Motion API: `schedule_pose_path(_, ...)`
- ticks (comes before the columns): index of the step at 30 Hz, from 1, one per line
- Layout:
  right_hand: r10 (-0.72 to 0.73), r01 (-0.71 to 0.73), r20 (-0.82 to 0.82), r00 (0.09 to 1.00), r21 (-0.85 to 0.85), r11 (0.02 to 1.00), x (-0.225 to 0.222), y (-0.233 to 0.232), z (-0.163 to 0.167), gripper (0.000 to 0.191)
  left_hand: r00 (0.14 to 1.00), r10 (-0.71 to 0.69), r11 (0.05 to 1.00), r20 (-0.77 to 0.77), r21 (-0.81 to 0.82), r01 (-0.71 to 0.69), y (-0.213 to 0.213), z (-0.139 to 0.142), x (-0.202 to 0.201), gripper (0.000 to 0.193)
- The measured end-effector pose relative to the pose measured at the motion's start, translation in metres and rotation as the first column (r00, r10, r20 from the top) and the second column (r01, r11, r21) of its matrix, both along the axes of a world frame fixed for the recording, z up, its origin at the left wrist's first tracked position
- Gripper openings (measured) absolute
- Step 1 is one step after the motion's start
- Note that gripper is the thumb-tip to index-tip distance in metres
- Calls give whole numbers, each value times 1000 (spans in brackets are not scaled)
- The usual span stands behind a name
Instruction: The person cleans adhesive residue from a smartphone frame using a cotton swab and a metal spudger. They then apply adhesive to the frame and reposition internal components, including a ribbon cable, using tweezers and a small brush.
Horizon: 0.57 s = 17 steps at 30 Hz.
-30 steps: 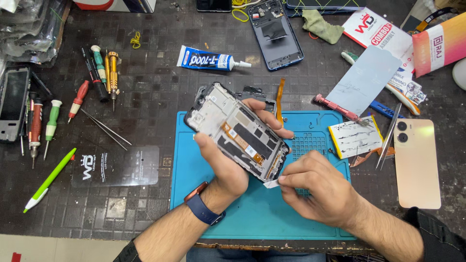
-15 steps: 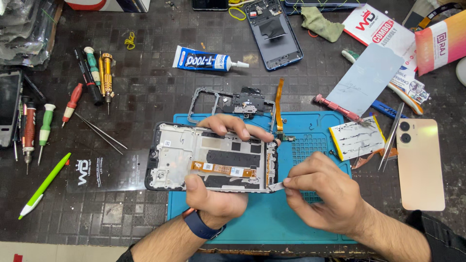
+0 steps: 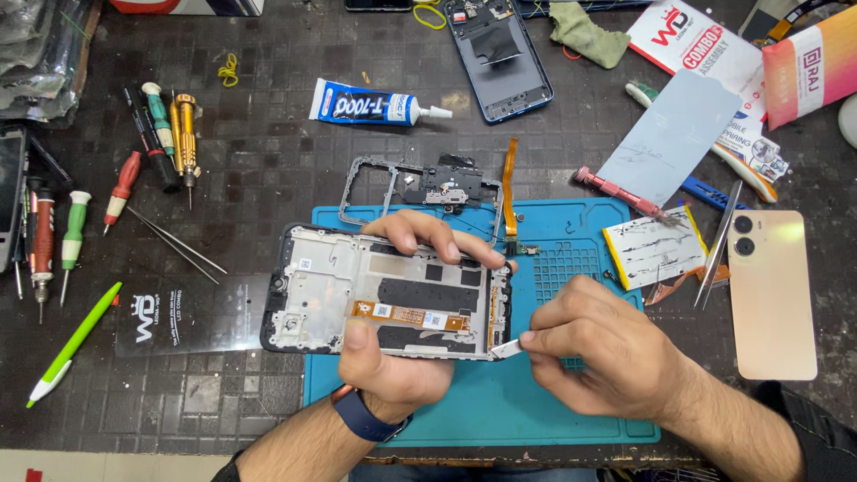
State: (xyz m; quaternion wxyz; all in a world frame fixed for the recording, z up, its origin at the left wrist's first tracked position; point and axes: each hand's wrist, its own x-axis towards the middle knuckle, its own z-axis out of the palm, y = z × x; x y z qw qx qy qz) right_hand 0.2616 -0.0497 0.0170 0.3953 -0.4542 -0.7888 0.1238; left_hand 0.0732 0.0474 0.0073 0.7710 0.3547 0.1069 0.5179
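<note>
My left hand (image 3: 393, 357) grips an opened phone frame (image 3: 384, 299), held flat with its inner side up, thumb on the near edge and fingers over the far edge. An orange flex cable runs across the frame's middle. My right hand (image 3: 607, 357) pinches a small white tab (image 3: 506, 349) at the frame's lower right corner. Both hands hover over the blue work mat (image 3: 536, 419).
A black inner bracket (image 3: 428, 187) with an orange ribbon lies behind the frame. A glue tube (image 3: 375, 107), screwdrivers (image 3: 170, 134), tweezers (image 3: 174, 241), a green pen (image 3: 71, 344), a battery (image 3: 656, 245), a gold back cover (image 3: 772, 290) and another opened phone (image 3: 500, 58) lie around.
The phone frame has been turned from a tilted pose to lying flat and horizontal, then lowered slightly. My right hand stays at its lower right corner, now pinching the white tab.
</note>
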Motion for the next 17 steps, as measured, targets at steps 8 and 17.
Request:
schedule_pose_path(8,-2,2,-4,1000,13,1000,-3,2,-1,31,999,49,998,14,35,-49,0,0,3,70)
schedule_pose_path(17,-23,22,18,1000,24,999,-2,-1,-3,33,997,77,996,-26,39,-76,0,6,3,70)
